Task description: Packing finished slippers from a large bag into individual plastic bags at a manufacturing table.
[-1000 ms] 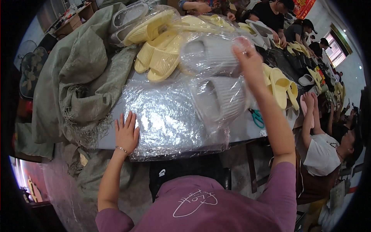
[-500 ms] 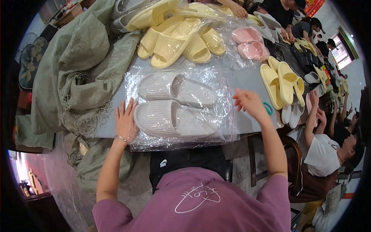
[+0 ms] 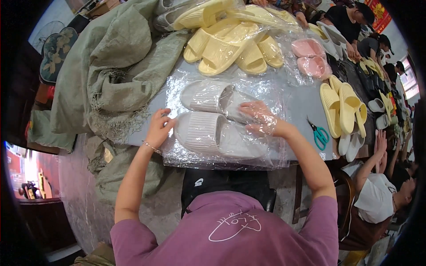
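Observation:
A pair of grey ribbed slippers, the upper slipper [image 3: 206, 95] and the lower slipper [image 3: 199, 133], lies side by side in a clear plastic bag [image 3: 186, 160] on the table. My right hand [image 3: 262, 117] reaches in at the bag's right end, its film covering the fingers. Those fingers are spread over the heel part of the upper slipper. My left hand [image 3: 159, 129] rests by the bag's left edge, beside the slipper toes, with fingers bent and apart. Teal-handled scissors [image 3: 320, 136] lie to the right of my right forearm.
Bagged yellow slippers [image 3: 224, 51] are heaped at the table's far side, with bagged pink slippers [image 3: 308, 48] right of them. More yellow slippers [image 3: 330, 108] stand at the right. A green woven sack [image 3: 115, 57] covers the left. Other people work along the table.
My right hand has moved left from beside the bag to inside it, over the upper slipper. The left hand has gone from lying flat to bent fingers. The view has shifted, uncovering the scissors.

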Tool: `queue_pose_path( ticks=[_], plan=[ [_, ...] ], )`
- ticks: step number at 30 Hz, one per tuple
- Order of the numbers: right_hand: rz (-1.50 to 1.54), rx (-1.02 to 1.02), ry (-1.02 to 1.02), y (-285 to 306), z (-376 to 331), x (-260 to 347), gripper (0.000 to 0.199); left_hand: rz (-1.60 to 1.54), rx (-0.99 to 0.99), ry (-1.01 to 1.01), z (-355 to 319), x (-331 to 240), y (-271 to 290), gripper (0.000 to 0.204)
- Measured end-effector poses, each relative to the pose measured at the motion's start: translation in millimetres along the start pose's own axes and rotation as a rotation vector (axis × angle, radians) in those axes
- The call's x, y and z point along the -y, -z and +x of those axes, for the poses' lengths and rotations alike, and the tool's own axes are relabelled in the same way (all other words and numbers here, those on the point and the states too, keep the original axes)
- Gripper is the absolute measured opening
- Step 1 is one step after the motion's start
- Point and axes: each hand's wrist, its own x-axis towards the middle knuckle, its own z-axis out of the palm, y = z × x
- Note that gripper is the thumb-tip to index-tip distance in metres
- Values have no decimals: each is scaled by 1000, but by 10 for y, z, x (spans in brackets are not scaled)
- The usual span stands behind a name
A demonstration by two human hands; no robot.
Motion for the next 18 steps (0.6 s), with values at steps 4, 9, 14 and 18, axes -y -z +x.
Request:
queue_pose_path(
  ticks=[4,9,14,18],
  plan=[
    [-107,-97,15,-349,494,408,47,-18,-125,57,-40,-59,-89,21],
    [-202,-101,-20,-409,504,196,37,54,-230,19,-64,-102,-158,22],
    [-284,-194,-184,130,-263,156,25,102,-338,41,-65,65,-181,20],
    [-350,-326,-464,606,-1272,-141,37,143,-362,12,-62,-55,-180,16]
  ],
)
